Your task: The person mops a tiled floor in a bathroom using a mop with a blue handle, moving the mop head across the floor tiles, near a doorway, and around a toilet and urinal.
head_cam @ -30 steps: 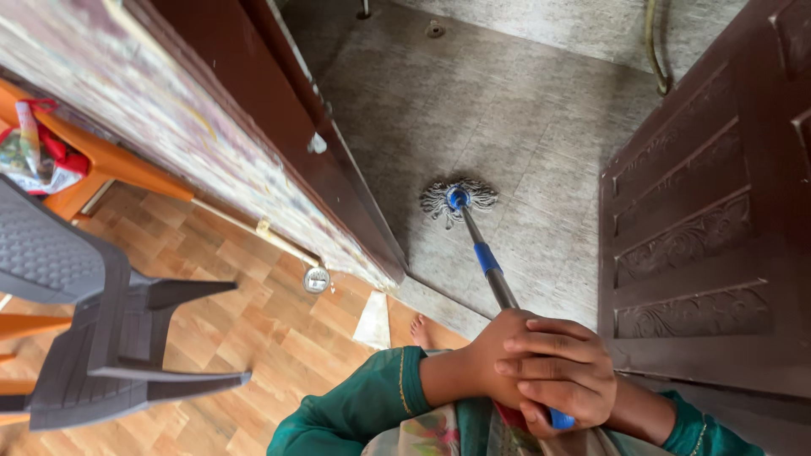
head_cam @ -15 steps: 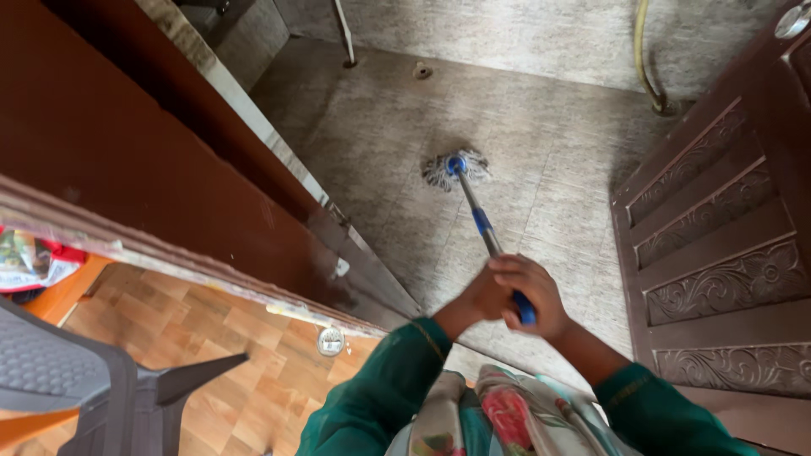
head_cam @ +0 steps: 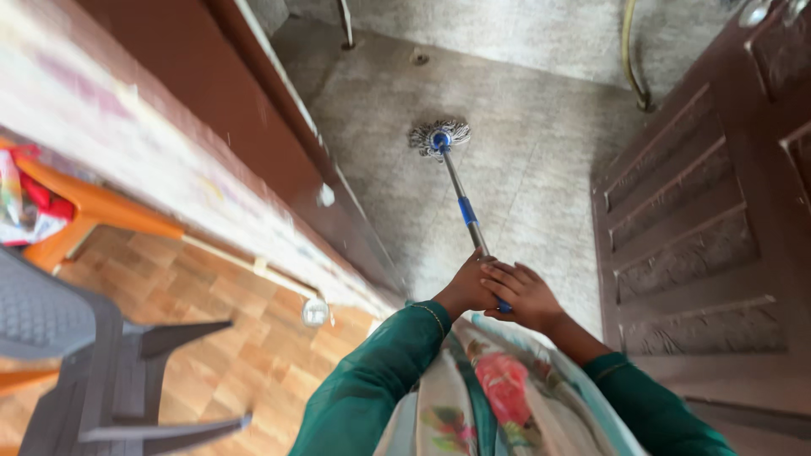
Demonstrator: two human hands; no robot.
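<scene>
Here, both your hands wrap one mop handle [head_cam: 463, 205] at its near end: your left hand [head_cam: 465, 289] closed around the shaft, your right hand [head_cam: 522, 295] folded over it just beside, fingers curled on the blue grip. The handle's long axis runs away from you, slightly leftward, slanting down to a single stringy mop head [head_cam: 439, 136] pressed on the grey tiled floor [head_cam: 541, 160]. One carved brown door [head_cam: 701, 219] stands at right; one grey plastic chair [head_cam: 76, 363] sits at lower left.

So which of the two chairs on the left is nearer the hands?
The grey plastic chair at lower left. The orange chair stands farther back behind it, against the wall, with a bag on it.
</scene>
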